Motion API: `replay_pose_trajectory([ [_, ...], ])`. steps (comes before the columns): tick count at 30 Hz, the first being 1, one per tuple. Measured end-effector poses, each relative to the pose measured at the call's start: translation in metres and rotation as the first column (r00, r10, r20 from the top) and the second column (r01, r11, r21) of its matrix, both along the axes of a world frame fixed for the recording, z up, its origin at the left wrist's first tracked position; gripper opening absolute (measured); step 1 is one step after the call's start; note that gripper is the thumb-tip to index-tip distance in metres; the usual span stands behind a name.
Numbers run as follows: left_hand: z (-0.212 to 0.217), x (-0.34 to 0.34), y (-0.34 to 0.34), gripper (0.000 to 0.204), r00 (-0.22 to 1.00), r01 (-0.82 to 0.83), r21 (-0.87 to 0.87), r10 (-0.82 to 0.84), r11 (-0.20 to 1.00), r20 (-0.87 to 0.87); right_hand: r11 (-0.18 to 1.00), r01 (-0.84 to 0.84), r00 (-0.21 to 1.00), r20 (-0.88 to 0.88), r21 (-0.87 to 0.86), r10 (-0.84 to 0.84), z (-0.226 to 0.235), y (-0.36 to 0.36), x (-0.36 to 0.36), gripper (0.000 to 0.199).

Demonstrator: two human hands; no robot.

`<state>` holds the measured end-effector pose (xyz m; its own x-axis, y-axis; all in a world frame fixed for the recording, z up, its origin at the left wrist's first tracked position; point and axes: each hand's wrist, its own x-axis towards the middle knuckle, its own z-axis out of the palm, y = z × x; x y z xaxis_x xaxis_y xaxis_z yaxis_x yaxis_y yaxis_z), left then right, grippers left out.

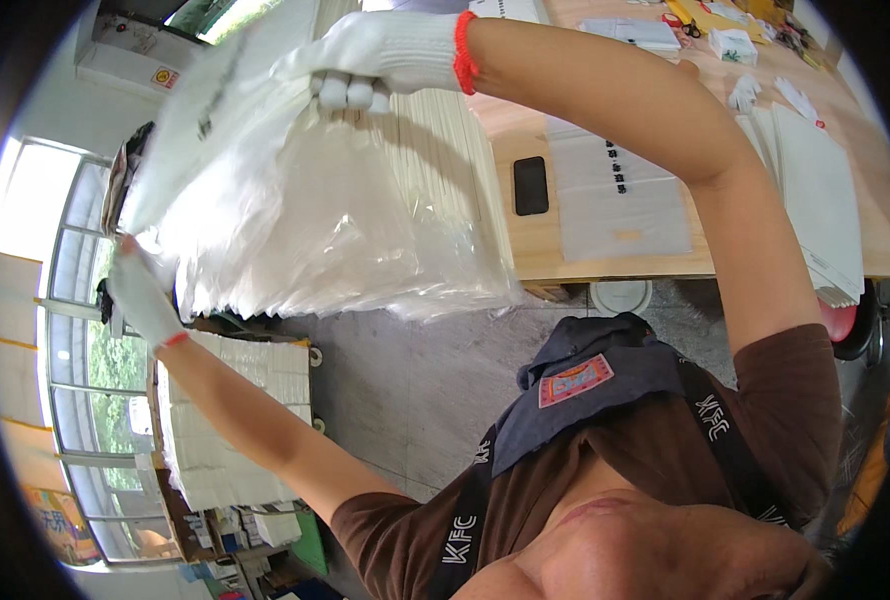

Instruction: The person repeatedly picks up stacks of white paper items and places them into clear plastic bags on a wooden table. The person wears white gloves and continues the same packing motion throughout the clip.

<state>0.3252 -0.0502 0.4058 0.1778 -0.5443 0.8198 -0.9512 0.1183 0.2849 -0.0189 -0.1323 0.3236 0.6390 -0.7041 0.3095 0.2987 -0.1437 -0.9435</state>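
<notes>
Both my hands wear white knit gloves with red cuffs. My right hand (380,55) is raised at the top of the view and grips the upper edge of a thick bundle of clear plastic bags (335,230). My left hand (137,292) holds the bundle's lower left corner. The bundle hangs tilted between the two hands, in front of a tall stack of white sheets (455,150) at the edge of the wooden table (535,245).
On the table lie a black phone (531,185), a flat clear bag with black print (620,200), more white sheets (815,190) and small items at the far end. A cart with stacked white sheets (235,420) stands on the grey floor by the windows (85,350).
</notes>
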Motion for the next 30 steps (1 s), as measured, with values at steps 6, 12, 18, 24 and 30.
replay_pose_trajectory([
  [6, -0.201, 0.020, 0.002, 0.051, 0.953, 0.131, -0.276, -0.198, 0.952, -0.230, 0.969, 0.170, 0.974, -0.115, -0.182, -0.193, -0.039, 0.061, -0.052, 0.042],
  [12, -0.505, -0.084, 0.048, 0.018, 0.569, 0.657, 0.094, -0.411, 0.748, -0.712, 0.888, 0.423, 0.868, -0.363, 0.180, -0.340, -0.172, 0.132, -0.132, 0.039],
  [18, -0.483, -0.299, 0.005, 0.023, 0.525, 0.772, 0.546, -0.811, 0.325, -0.258, 0.519, 0.715, 0.684, -0.314, 0.468, -0.659, -0.307, 0.194, -0.164, 0.030],
  [24, -0.501, -0.356, -0.059, 0.014, 0.470, 0.611, 0.778, -0.859, 0.148, -0.206, 0.357, 0.630, 0.672, -0.252, 0.690, -0.696, -0.366, 0.251, -0.137, 0.031],
  [30, -0.520, -0.354, -0.099, 0.023, 0.373, 0.738, 0.668, -0.765, -0.098, -0.525, 0.332, 0.666, 0.640, -0.283, 0.668, -0.714, -0.383, 0.235, -0.127, 0.035],
])
